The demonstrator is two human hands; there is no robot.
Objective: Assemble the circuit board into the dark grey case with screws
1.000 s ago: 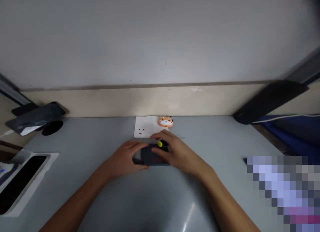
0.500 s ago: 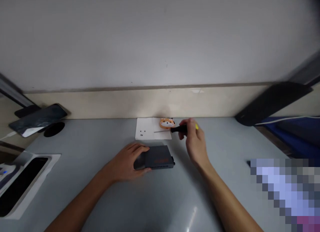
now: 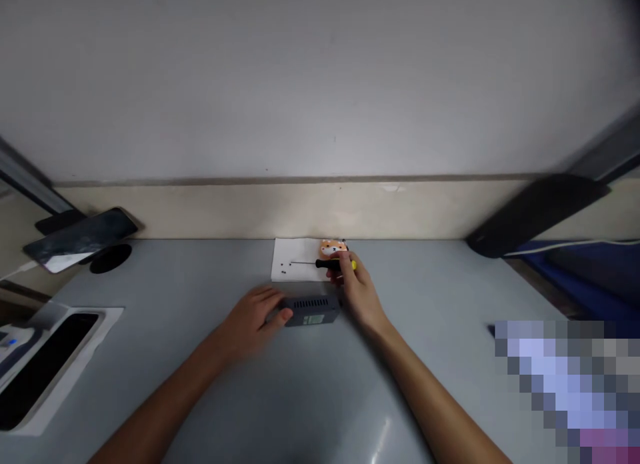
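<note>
My left hand (image 3: 257, 321) grips the left end of a small dark box (image 3: 311, 311), tilted so a slotted side and a face with a pale label show. A screwdriver (image 3: 327, 265) with a black and yellow handle is held in my right hand (image 3: 359, 287). Its thin shaft points left over a sheet of white paper (image 3: 305, 274), the tip close to several tiny dark screws (image 3: 283, 272). An orange-and-white animal-face case (image 3: 333, 248) lies on the paper's right part, just behind the screwdriver handle.
On the left stand a phone on a holder (image 3: 83, 241) and a dark round hole (image 3: 111, 258) in the grey table (image 3: 200, 277). A second phone (image 3: 50, 371) lies on white paper at front left. A black panel-like object (image 3: 537, 214) leans at right; a blurred-out patch (image 3: 575, 391) covers the front right.
My right hand has moved left with the screwdriver, bringing its tip near the screws. My left hand has turned the box, so the labelled face now shows.
</note>
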